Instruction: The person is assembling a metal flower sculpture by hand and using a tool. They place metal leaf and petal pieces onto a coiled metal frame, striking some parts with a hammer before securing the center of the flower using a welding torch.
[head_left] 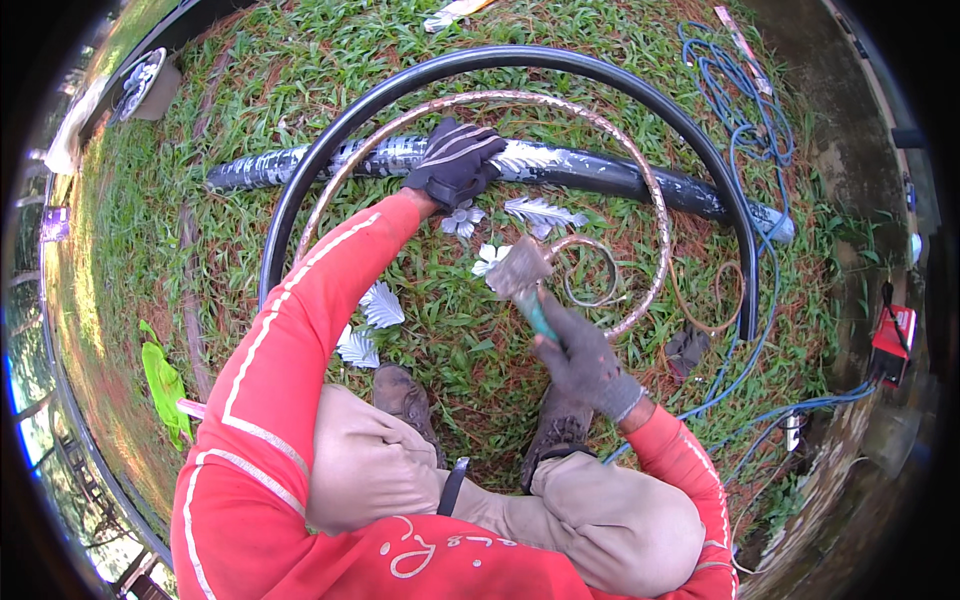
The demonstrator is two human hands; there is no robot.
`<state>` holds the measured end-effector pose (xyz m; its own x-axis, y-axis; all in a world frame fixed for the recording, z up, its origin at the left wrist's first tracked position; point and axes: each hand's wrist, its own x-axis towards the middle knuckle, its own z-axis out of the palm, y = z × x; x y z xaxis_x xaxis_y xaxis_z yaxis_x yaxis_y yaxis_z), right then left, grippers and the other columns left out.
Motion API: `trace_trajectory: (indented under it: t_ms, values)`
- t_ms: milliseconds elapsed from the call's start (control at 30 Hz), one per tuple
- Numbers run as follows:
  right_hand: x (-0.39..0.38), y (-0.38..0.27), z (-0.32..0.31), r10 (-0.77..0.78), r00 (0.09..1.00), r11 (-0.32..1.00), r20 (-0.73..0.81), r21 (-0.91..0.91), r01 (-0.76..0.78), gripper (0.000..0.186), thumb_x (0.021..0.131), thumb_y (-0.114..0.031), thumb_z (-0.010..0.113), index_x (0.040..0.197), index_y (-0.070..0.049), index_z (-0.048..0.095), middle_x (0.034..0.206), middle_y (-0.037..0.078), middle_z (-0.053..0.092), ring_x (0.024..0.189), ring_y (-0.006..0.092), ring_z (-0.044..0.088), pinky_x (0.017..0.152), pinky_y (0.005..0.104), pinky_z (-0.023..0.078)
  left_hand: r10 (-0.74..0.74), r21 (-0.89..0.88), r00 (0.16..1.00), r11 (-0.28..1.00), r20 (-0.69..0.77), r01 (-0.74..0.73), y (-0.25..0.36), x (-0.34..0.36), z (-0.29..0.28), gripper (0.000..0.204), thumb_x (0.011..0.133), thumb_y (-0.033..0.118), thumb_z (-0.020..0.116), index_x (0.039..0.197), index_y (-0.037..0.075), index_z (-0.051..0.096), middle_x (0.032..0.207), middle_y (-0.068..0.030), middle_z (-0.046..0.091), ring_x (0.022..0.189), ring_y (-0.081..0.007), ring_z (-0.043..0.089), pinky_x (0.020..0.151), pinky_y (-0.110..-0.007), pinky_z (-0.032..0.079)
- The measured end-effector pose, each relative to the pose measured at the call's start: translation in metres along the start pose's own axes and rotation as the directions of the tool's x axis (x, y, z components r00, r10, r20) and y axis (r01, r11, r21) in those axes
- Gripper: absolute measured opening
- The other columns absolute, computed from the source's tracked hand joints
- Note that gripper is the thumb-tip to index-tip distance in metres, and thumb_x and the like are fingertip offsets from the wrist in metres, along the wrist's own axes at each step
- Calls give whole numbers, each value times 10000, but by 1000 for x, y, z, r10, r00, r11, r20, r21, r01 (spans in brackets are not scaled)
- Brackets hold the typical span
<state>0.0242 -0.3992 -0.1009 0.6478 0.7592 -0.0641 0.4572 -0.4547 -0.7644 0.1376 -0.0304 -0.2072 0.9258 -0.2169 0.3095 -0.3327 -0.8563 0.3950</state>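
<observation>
My left hand, in a dark glove, grips a silver metal leaf against a paint-worn black pipe, fingers curled. My right hand, in a grey glove, holds a hammer with a green handle, its head over the grass below the pipe. More silver leaves and flower pieces lie nearby. A large black arched tube and a mottled coppery scroll with a smaller inner curl surround them.
Blue hoses or cables trail along the right to a red machine at the concrete edge. A pale bucket sits at upper left, a green cloth at left. A thin tan loop lies on the grass at right.
</observation>
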Motion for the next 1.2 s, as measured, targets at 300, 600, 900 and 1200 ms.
trace_trajectory:
  t_ms: [300, 600, 900, 1200]
  values:
    - [-40, -3, 16, 155, 959, 983, 236, 59, -173, 656, 1075, -167, 703, 1681, -17, 503, 1223, 308, 721, 1107, 524, 734, 969, 559, 599, 86, -69, 990, 995, 114, -78, 64, -15, 42, 611, 861, 332, 876, 1411, 115, 718, 1334, -160, 759, 1180, -413, 727, 1020, -577, 521]
    - [22, 12, -11, 68, 997, 994, -32, 87, -65, 676, 1048, -143, 742, 1666, 27, 528, 1332, 366, 725, 1171, 531, 743, 1032, 549, 601, 22, -156, 979, 988, 200, 9, 17, -70, -14, 367, 1000, 253, 751, 1310, 57, 742, 1208, -215, 765, 1139, -462, 717, 996, -558, 562]
    - [71, 34, -45, 18, 997, 999, -80, -48, -22, 670, 1035, -141, 767, 1655, 17, 569, 1389, 331, 755, 1278, 477, 763, 1078, 513, 602, -194, 78, 861, 981, 469, 178, 8, -233, -124, 688, 894, 459, 896, 1423, 53, 727, 1331, -206, 751, 1266, -439, 693, 1111, -555, 530]
    - [120, 10, -65, 191, 978, 973, -89, -116, -200, 665, 1030, -202, 776, 1626, 35, 599, 1490, 328, 725, 1405, 429, 722, 1152, 471, 573, -12, 336, 976, 940, 218, -64, -3, -282, -86, 558, 772, 340, 863, 1224, 42, 727, 1235, -187, 712, 1126, -449, 691, 1057, -584, 494]
